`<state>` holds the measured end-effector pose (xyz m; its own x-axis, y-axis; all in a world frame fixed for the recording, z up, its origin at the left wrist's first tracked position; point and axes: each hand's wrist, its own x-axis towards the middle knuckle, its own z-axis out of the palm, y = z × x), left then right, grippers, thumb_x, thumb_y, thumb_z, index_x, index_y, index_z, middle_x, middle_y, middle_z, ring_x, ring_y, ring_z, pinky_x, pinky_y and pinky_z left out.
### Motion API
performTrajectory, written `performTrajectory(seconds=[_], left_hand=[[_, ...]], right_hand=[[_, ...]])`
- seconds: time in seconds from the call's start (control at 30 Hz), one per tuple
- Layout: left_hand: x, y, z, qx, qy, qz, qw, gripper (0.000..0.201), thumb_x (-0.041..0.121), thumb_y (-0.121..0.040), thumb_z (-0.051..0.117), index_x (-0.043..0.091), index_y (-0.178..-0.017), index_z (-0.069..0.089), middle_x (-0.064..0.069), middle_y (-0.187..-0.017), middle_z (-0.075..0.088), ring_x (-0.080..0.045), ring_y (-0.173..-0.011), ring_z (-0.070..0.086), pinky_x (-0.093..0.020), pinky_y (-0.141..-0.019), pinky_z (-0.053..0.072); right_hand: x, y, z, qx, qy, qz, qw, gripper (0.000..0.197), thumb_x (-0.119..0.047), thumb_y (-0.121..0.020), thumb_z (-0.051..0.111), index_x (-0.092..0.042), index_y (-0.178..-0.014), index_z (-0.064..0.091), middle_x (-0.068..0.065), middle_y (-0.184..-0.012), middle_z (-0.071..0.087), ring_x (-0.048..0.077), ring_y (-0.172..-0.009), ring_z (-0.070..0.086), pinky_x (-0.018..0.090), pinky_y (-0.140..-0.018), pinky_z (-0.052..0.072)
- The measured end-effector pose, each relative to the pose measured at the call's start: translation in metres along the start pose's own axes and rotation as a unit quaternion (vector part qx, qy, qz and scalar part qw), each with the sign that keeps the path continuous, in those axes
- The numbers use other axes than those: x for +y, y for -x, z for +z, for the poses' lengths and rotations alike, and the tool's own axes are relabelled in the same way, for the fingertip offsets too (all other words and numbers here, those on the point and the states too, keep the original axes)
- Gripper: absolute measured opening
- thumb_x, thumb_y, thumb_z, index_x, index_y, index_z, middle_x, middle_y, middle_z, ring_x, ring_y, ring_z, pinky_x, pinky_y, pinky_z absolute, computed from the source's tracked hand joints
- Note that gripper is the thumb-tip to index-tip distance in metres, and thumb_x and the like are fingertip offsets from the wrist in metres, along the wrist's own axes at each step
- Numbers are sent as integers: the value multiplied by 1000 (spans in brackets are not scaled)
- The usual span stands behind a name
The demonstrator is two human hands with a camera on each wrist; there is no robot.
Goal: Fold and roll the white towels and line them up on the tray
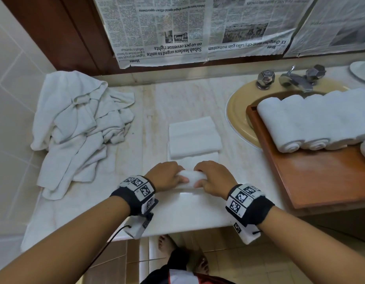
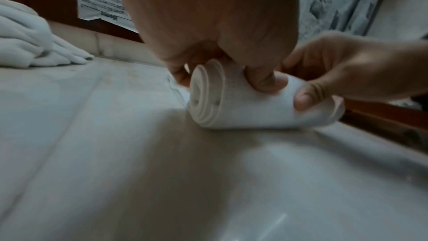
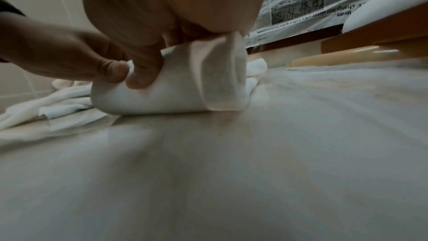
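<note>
A person stands at a pale stone counter (image 1: 136,111), both hands low at its near edge, rolling a white towel; the left hand (image 1: 166,176) curls its fingers over the left end of the roll (image 1: 190,178) with the thumb tucked against the near side, and the right hand (image 1: 215,178) grips the right end the same way, so both hands are wrapped round the cloth rather than spread flat. From the left wrist, the end of the roll shows a tight spiral of layers resting on the counter. Just beyond the hands lies the unrolled part of the same folded towel, and on it or just past it sits a folded towel (image 1: 195,136), flat and square. To the far left is a heap of loose towels (image 1: 79,128), waiting. To the right, a wooden tray (image 1: 320,181) lies partly over a yellow sink (image 1: 239,119); a row of finished rolls (image 1: 312,121) lies side by side at its far end, with bare wood nearer. The step in hand looks like the rolling of one towel, roughly halfway; next, the hands likely need to push the roll away to the far end, keeping even pressure so the ends stay level, then carry it right to the tray beside the others.
</note>
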<state>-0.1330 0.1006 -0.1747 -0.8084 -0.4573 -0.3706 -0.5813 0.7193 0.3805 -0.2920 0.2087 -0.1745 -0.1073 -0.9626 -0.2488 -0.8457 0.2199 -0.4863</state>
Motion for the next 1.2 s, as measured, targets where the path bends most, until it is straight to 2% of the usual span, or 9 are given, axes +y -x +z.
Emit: performTrajectory(seconds=[0.13,0.23,0.3,0.47,0.67,0.87,0.93,1.03,1.2], left_hand=[[4,9,4,113,-79,-10,990,39,42,-89,63,25,-124,62,0,-120,54,-23,-113,49,-38,-94,33],[9,11,17,264,-138,97,950,17,21,-75,78,19,-91,73,0,-89,61,-24,-75,59,-35,-67,43],[9,9,25,286,-151,119,939,19,32,-81,66,16,-90,71,-1,-87,60,-22,-71,57,-33,-63,41],[3,8,33,204,-193,91,955,74,56,-57,80,11,-115,65,-6,-109,58,-24,-95,53,-39,-76,43],[0,-6,20,196,-191,86,958,54,28,-49,81,8,-99,70,-7,-94,62,-25,-77,56,-34,-67,37],[-7,3,-2,79,-194,120,970,40,41,-55,77,14,-83,71,-4,-84,59,-24,-66,58,-30,-60,44],[-8,8,-8,27,-186,117,975,40,43,-69,69,13,-96,70,-5,-96,58,-27,-79,58,-32,-70,44],[-8,12,-14,-14,-170,109,979,42,45,-79,62,13,-106,67,-3,-108,55,-25,-91,54,-35,-79,44],[-11,14,-15,-56,-189,111,974,41,48,-81,59,16,-105,67,-1,-106,53,-23,-92,54,-38,-82,45]], right_hand=[[-4,-15,-8,-59,-34,54,996,24,-32,-80,74,-19,-100,70,1,-103,65,21,-101,56,28,-82,44],[-5,-30,-13,-83,-55,90,991,25,-33,-77,77,-29,-68,54,-5,-80,51,19,-89,50,25,-73,39],[-4,-36,-12,-48,-24,102,993,20,-40,-76,77,-29,-83,62,1,-100,56,20,-103,51,31,-87,41],[-2,-31,-7,63,39,106,992,34,-46,-83,69,-18,-103,68,0,-111,58,21,-114,44,36,-93,36],[26,-45,-43,228,-129,187,947,28,-24,-82,72,-10,-105,63,9,-111,58,25,-105,54,29,-87,41],[43,-83,-71,89,-138,293,942,67,-37,-87,68,-1,-137,43,15,-138,50,31,-126,47,34,-98,39],[40,-100,-67,45,-120,304,944,51,-41,-84,71,1,-109,57,13,-106,62,31,-105,57,28,-74,43],[28,-119,-59,7,-84,305,949,48,-40,-79,76,-9,-65,42,3,-66,46,20,-61,49,24,-45,30],[10,-141,-75,-26,-105,277,955,8,-18,-91,60,-17,-87,52,0,-71,46,14,-60,47,17,-38,39]])
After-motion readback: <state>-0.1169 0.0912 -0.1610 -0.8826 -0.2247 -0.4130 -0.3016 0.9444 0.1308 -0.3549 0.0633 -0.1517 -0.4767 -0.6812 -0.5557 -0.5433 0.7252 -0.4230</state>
